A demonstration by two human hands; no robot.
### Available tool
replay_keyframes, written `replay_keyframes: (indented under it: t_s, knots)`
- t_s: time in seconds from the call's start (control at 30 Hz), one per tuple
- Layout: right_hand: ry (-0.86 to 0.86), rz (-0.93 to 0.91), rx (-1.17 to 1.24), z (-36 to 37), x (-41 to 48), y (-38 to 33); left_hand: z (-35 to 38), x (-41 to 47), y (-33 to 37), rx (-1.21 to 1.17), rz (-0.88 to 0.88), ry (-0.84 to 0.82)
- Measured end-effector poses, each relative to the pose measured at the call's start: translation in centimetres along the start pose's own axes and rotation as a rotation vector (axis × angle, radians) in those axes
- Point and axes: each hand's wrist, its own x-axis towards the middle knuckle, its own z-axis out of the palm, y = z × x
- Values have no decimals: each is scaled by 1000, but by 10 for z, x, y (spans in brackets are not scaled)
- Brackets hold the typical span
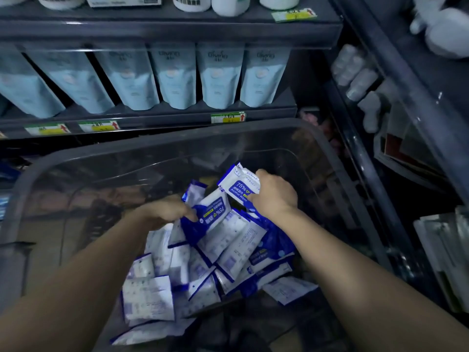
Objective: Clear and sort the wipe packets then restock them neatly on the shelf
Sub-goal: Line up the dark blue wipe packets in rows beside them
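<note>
Nearest me, at the near end of the bin, loose packets lie in a jumble, flat and overlapping, pointing every way. Toward the bin's middle the heap rises. There the left hand comes in from the bin's left side to a tilted packet, label up, its long axis running up and away to the right. The fingers sit at its lower left corner, but blur hides whether that grip is closed.

Just right of it, and higher above the bin's floor, the right hand has its grip clamped on a small stack of held packets, their long axis slanting toward the bin's far wall.

Beyond the bin's far rim stands the shelf, with pale blue pouches upright in a row. I'd judge the right hand the nearer one to it, so the stack would travel up and forward.
</note>
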Motion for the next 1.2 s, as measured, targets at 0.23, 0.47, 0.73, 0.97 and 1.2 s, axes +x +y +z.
replay_keyframes:
  t_s: [0.23,0.47,0.73,0.97,1.2]
  knots:
    - [-100,14,-18,13,-1,0,19,-10,-11,336,-74,429]
    - [-104,37,-7,10,-1,2,47,-9,-4,804,139,411]
    - [-107,61,11,10,-4,5,24,-4,7,1004,319,198]
    - [-106,75,22,7,-9,7,58,9,26,1762,866,174]
    - [-129,89,47,8,-10,11,52,24,19,1800,569,93]
